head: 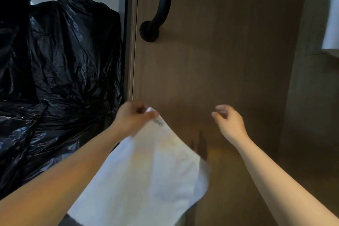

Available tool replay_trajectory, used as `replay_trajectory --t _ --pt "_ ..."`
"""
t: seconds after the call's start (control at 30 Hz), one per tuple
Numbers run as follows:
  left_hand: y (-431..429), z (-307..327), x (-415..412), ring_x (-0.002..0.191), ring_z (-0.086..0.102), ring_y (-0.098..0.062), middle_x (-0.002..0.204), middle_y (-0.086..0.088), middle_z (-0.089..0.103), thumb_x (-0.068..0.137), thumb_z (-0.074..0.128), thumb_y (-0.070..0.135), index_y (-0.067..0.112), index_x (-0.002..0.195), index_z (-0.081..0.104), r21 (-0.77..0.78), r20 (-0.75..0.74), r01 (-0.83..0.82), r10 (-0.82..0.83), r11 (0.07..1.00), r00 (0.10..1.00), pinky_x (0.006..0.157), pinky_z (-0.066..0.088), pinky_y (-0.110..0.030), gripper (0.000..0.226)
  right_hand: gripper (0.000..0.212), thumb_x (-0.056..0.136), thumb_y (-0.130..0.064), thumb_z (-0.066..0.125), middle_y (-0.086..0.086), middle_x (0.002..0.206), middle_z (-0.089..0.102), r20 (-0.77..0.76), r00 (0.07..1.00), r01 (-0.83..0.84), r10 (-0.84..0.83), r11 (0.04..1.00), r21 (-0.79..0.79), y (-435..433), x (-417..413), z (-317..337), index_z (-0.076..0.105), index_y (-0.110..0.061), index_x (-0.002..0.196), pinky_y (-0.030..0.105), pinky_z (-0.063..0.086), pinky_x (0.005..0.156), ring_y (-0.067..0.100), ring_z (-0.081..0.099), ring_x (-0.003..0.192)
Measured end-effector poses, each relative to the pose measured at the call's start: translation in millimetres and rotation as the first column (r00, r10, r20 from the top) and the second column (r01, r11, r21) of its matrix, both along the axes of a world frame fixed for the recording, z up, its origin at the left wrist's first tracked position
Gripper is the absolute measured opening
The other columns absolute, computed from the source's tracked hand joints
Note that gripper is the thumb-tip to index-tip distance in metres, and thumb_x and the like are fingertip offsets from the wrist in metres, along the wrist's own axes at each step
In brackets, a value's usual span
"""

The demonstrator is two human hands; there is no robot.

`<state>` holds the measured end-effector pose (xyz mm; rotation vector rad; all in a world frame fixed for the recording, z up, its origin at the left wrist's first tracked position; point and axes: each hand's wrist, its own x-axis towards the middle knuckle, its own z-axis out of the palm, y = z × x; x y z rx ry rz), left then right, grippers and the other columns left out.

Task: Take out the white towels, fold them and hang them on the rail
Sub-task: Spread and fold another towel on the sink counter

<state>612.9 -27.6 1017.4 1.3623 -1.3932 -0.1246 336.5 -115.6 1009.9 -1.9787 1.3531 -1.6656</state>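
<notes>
Left hand (134, 118) pinches top corner of white towel (146, 174); right hand (228, 121) loosely curled, holding nothing, clear of the cloth. Wooden door (229, 60) ahead, black bin bags (60, 64) left of it, towel hanging before door, black handle (161, 5) above.

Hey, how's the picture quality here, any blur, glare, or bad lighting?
Head view: dim, warm light; the white towel is motion-blurred, worst at its lower right edge; the left hand pinching its corner looks soft; highlights streak the black plastic bags; the wide lens slants the door edge.
</notes>
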Motion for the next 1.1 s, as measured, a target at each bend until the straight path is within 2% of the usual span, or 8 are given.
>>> replay_trajectory --t 0.1,0.27,0.4,0.53,0.7,0.87,0.97,1.1 --pt "1.6 -8.1 -15.0 0.061 0.049 -0.010 0.067 0.000 0.058 0.075 0.081 0.031 0.006 0.079 0.070 0.061 0.055 0.047 -0.051 0.997 0.997 0.054 0.037 -0.020 0.027 0.007 0.093 -0.014 0.065 -0.005 0.071 0.066 -0.037 0.962 -0.271 0.271 0.963 0.011 25.7 29.5 -11.3 0.070 -0.017 0.095 0.011 0.039 0.048 0.004 0.058 0.046" --pt "14.5 -14.5 -23.0 0.068 0.065 -0.014 0.073 -0.001 0.070 0.077 0.079 0.038 0.021 0.077 0.073 0.110 0.063 0.146 -0.153 0.983 0.986 0.064 0.050 -0.026 0.017 0.024 0.096 -0.022 0.060 -0.004 0.102 0.071 -0.041 0.847 -0.507 0.530 0.829 0.238 55.0 60.6 -41.0 0.065 -0.020 0.120 0.020 0.046 0.048 0.010 0.062 0.051" --pt "21.8 -17.4 -23.4 0.076 0.068 -0.012 0.076 0.005 0.071 0.077 0.078 0.041 0.025 0.079 0.074 0.087 0.052 0.147 -0.152 0.985 0.987 0.070 0.055 -0.027 0.016 0.021 0.098 -0.029 0.057 0.001 0.094 0.072 -0.017 0.789 -0.589 0.614 0.765 0.260 66.6 71.9 -47.1 0.069 -0.024 0.115 0.022 0.048 0.050 0.011 0.057 0.050" --pt "26.8 -17.9 -19.9 0.073 0.069 -0.013 0.075 0.004 0.071 0.076 0.078 0.041 0.025 0.079 0.074 0.082 0.026 0.143 -0.145 0.986 0.989 0.065 0.056 -0.026 0.017 0.017 0.096 -0.034 0.059 0.007 0.085 0.071 0.000 0.757 -0.635 0.653 0.735 0.237 71.9 75.0 -46.7 0.074 -0.029 0.103 0.019 0.043 0.048 0.009 0.051 0.048" --pt "34.3 -20.4 -22.7 0.074 0.070 -0.017 0.077 -0.001 0.073 0.075 0.081 0.035 0.021 0.082 0.076 0.076 -0.037 0.173 -0.171 0.982 0.985 0.067 0.056 -0.029 0.016 0.018 0.096 -0.021 0.058 0.016 0.072 0.065 -0.039 0.792 -0.593 0.609 0.784 0.183 70.5 81.0 -45.7 0.076 -0.019 0.093 0.020 0.042 0.054 0.011 0.051 0.054" --pt "47.3 -31.0 -12.7 0.084 0.073 -0.017 0.088 0.001 0.076 0.082 0.075 0.030 0.021 0.095 0.075 0.188 -0.124 0.285 -0.265 0.940 0.956 0.080 0.059 -0.033 0.016 0.022 0.098 -0.022 0.056 0.004 0.094 0.074 0.074 0.807 -0.588 0.586 0.787 0.187 65.4 72.1 -49.5 0.076 -0.014 0.093 0.039 0.053 0.087 0.023 0.067 0.093" --pt "54.8 -47.1 -7.9 0.081 0.074 -0.017 0.086 0.000 0.077 0.086 0.072 0.028 0.020 0.092 0.075 0.284 -0.127 0.300 -0.274 0.911 0.953 0.084 0.059 -0.039 0.010 0.025 0.100 -0.025 0.052 -0.004 0.094 0.074 0.128 0.833 -0.553 0.538 0.808 0.203 62.7 65.6 -49.0 0.075 -0.019 0.095 0.034 0.053 0.088 0.014 0.067 0.093" --pt "55.2 -57.5 -8.7 0.079 0.073 -0.018 0.082 0.000 0.076 0.086 0.071 0.026 0.021 0.085 0.077 0.176 -0.146 0.207 -0.183 0.962 0.972 0.078 0.058 -0.035 0.007 0.028 0.101 -0.026 0.047 -0.001 0.095 0.071 0.132 0.840 -0.542 0.526 0.806 0.237 64.8 66.1 -46.6 0.072 -0.016 0.093 0.026 0.049 0.086 0.012 0.064 0.094"
